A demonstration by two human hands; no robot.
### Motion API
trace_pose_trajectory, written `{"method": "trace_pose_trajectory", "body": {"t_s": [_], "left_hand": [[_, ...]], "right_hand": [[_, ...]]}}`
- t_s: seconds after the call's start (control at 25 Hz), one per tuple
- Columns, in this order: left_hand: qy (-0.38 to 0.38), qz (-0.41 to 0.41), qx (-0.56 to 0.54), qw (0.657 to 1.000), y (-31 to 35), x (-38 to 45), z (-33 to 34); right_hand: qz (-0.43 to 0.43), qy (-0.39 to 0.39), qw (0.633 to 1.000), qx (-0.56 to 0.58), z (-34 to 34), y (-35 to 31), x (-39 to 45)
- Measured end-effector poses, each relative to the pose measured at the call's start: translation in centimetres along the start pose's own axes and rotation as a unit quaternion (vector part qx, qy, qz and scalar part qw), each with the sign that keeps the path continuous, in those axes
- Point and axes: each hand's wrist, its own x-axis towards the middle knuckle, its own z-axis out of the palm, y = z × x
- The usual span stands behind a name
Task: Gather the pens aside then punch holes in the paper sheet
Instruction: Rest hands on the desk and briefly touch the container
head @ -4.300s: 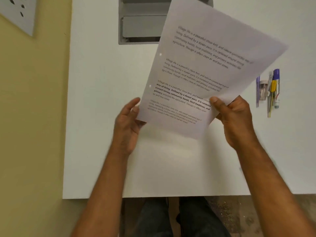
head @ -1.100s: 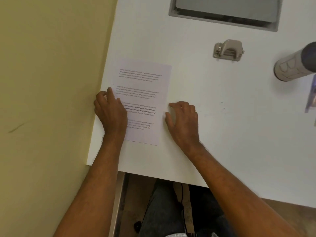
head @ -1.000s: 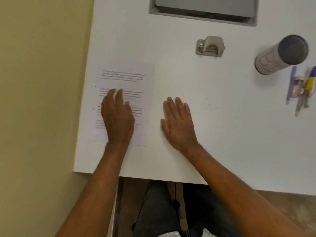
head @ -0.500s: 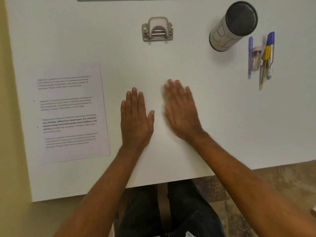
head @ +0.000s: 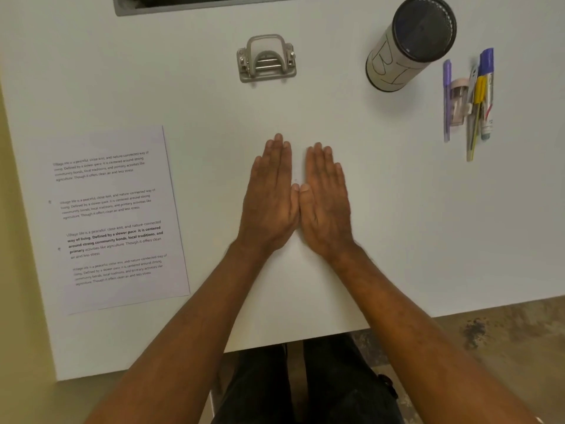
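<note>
Paper sheet lies flat at the table left edge, well apart from both grips. Left hand and right hand rest flat, fingers straight, holding nothing. Pens lie far right.

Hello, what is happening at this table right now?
A person rests the left hand and right hand flat on the white table, side by side, holding nothing. The paper sheet lies at the left with two holes at its edge. The hole punch sits farther back, and the pens are gathered at the right beside a cylinder.
</note>
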Motion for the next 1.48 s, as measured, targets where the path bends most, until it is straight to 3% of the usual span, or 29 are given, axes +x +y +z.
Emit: {"method": "trace_pose_trajectory", "body": {"t_s": [0.08,0.16,0.24,0.32,0.44,0.56,0.68,0.76,0.84,0.96,1.04,1.12,1.2,1.32,1.4,1.48], "left_hand": [[0.025,-0.043,0.01,0.999,-1.7,-0.9,-1.1],[0.041,-0.092,0.086,0.991,-3.6,-1.8,-2.0],[0.033,-0.116,0.131,0.984,-4.8,-2.1,-2.3],[0.024,-0.112,0.142,0.983,-5.0,-2.0,-2.0],[0.025,-0.106,0.146,0.983,-4.7,-1.6,-1.4],[0.02,-0.098,0.151,0.984,-4.6,-1.6,-1.4],[0.019,-0.09,0.154,0.984,-4.4,-1.6,-1.6],[0.022,-0.089,0.152,0.984,-4.4,-1.6,-1.6],[0.022,-0.085,0.147,0.985,-4.5,-1.6,-1.6],[0.011,-0.05,0.143,0.988,-4.7,-1.7,-1.6],[-0.006,-0.014,0.141,0.99,-5.1,-1.7,-1.9],[-0.019,0.017,0.14,0.99,-5.5,-1.8,-2.2],[-0.02,0.022,0.143,0.989,-5.6,-2.3,-2.4],[0.003,-0.034,0.138,0.99,-4.6,-4.1,-2.0],[0.016,-0.069,0.132,0.989,-4.1,-5.3,-1.6],[0.016,-0.075,0.138,0.987,-4.0,-5.7,-1.5]], "right_hand": [[-0.052,-0.017,0.995,0.089,-0.1,-0.9,0.0],[-0.078,0.026,0.991,0.108,-1.0,0.0,0.5],[-0.033,0.087,0.996,0.011,-2.2,2.2,1.8],[0.008,0.066,0.993,-0.096,-2.5,3.5,2.3],[-0.044,0.019,0.987,-0.151,-1.2,2.4,2.3],[-0.085,-0.006,0.987,-0.135,0.6,-0.2,1.8],[-0.133,-0.041,0.989,-0.043,0.3,-1.4,1.9],[-0.115,0.006,0.993,0.0,-1.2,-0.4,3.8],[-0.073,0.016,0.996,-0.04,-2.9,1.2,6.2],[-0.179,-0.07,0.972,-0.137,-2.9,1.6,6.6],[-0.263,-0.118,0.946,-0.148,-2.3,1.3,5.1],[-0.292,-0.148,0.936,-0.132,-2.4,1.6,3.2],[-0.249,-0.138,0.955,-0.081,-3.0,2.2,1.1],[-0.049,-0.004,0.998,-0.024,-3.4,3.2,-2.7],[0.064,0.033,0.995,-0.066,-2.6,2.5,-4.9],[0.093,0.025,0.99,-0.107,-1.0,0.6,-5.6]]}}
